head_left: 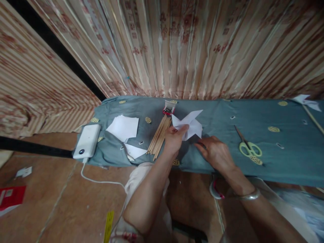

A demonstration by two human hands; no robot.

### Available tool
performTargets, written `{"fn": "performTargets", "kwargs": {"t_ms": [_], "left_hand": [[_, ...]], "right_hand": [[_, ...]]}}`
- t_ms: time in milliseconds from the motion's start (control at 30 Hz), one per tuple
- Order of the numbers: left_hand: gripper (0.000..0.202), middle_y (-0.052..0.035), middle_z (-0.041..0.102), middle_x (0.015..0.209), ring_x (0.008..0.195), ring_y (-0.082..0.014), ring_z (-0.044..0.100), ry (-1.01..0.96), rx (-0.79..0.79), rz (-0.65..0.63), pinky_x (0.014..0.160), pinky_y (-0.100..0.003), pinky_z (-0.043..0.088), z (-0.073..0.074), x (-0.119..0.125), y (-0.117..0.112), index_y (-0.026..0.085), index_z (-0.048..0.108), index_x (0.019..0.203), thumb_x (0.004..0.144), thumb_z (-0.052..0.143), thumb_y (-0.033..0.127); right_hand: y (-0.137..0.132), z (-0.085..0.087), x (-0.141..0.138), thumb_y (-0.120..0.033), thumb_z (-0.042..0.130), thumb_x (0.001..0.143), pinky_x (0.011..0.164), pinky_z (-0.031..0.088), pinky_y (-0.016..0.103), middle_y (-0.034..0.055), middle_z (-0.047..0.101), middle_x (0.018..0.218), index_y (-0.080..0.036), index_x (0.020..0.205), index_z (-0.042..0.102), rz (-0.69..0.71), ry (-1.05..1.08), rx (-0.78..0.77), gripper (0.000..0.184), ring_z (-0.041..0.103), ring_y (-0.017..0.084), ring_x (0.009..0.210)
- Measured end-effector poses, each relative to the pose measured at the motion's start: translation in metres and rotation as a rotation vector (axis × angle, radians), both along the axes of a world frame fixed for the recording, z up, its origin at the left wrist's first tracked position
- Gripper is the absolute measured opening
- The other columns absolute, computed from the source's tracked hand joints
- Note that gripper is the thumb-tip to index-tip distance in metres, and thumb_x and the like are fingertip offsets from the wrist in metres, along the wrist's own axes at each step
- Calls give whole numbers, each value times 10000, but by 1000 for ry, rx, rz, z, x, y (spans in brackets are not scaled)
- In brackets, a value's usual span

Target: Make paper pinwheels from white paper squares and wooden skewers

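The pleated curtain (152,50) hung behind the cloth-covered table (217,116), where a tug on the cloth could have set the wooden sticks (159,136) rolling. Just right of these, over the table, was the white paper pinwheel (194,126), liable to crease under too hard a pinch or unfold under too slack a one. The left hand (174,139) had thumb and fingers clamped on it; the right hand (215,151) curled near its lower edge, whether holding anything I could not tell. The small open box (169,110) might have spilled if knocked
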State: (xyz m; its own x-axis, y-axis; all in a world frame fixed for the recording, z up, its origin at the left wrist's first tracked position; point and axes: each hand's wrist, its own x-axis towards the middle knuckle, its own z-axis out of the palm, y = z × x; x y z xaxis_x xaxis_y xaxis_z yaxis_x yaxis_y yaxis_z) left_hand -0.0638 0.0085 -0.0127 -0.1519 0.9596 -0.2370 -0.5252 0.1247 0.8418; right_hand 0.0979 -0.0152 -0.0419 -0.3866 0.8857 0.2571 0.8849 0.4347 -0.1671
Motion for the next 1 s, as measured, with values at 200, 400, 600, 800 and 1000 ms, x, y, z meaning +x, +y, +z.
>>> {"fn": "performTargets", "kwargs": {"t_ms": [200, 400, 600, 800, 1000], "left_hand": [[238, -2, 676, 635, 576, -120, 579, 0, 34, -10, 593, -257, 424, -4, 0, 0, 162, 707, 617, 518, 844, 330], [243, -7, 684, 627, 569, -121, 587, -14, 21, -20, 605, -255, 441, 0, 1, -1, 157, 712, 620, 497, 849, 316], [285, -13, 694, 616, 564, -129, 606, -14, 8, -2, 613, -257, 457, 3, 2, -2, 151, 724, 643, 466, 861, 326], [325, -18, 700, 618, 551, -137, 611, -11, -20, 11, 598, -263, 462, 7, 4, -2, 153, 720, 626, 411, 871, 344], [315, -33, 700, 606, 533, -126, 595, 41, -23, -27, 570, -245, 443, 7, 5, -4, 130, 722, 619, 437, 862, 345]], "right_hand": [[-1, -3, 3, -208, 455, 920, 717, 460, 344, 105, 705, 816, -161, 913, 700, 39, -22, -25, 250, 601, 260, 808], [-2, -6, 8, -184, 452, 914, 791, 472, 343, 97, 711, 873, -170, 897, 700, 39, 108, -10, 249, 602, 244, 828], [0, -7, 17, -190, 497, 892, 848, 478, 351, 94, 707, 994, -182, 858, 707, -9, 242, -60, 213, 603, 238, 920], [0, -1, 25, -167, 471, 886, 863, 476, 355, 85, 721, 973, -188, 891, 708, -32, 294, -73, 237, 629, 224, 907], [2, 5, 18, -243, 534, 885, 748, 489, 300, 50, 731, 826, -202, 884, 713, -117, 331, -115, 184, 656, 199, 776]]}}
